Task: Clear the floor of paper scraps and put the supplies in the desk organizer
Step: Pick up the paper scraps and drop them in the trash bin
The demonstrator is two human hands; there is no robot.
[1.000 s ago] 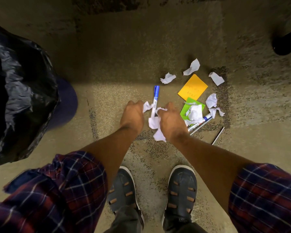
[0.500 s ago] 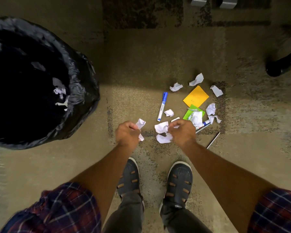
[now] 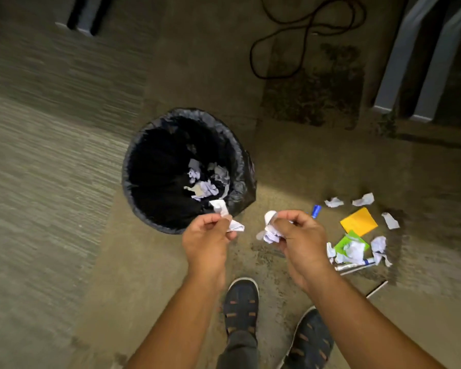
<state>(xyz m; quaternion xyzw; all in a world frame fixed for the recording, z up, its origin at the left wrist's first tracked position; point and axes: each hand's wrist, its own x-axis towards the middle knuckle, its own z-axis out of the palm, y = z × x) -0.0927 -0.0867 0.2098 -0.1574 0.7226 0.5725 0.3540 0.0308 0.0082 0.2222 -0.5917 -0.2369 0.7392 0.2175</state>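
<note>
So both hands are sitting mid-frame, each one pinching crumpled paper. The left hand [image 3: 206, 239] is clenching a white scrap [image 3: 225, 213] that's poking up over the near rim of the trash bin [image 3: 240, 166], and the right hand [image 3: 297, 241] is gripping a wad of scraps [image 3: 270, 230] just right of it, over bare carpet [image 3: 51, 235].

The bin is sitting centre frame, lined with a black bag, with a few crumpled papers [image 3: 205, 182] lying at the bottom. Left of it the carpet is wide open all the way to the frame edge — lots of room there. The right side is where the clutter is lying: loose paper bits [image 3: 362, 199], an orange sticky pad [image 3: 358, 221], and a green pad [image 3: 350, 242] with crumpled paper on top of it. Just below those, a marker [image 3: 354, 265] is lying mostly buried under scraps, so only part of the barrel is showing. A blue cap [image 3: 316, 211] is peeking out from behind the right hand — the rest is hidden. A thin stick-like thing [image 3: 377, 288] is lying at lower right; too small to tell what it is.

A dark cable [image 3: 304, 35] is looping across the upper middle, and grey furniture legs [image 3: 410, 62] are getting cut off at the upper right. Two dark shoes [image 3: 241, 304] are planted at the bottom. Whole frame is a bit motion-blurred.
</note>
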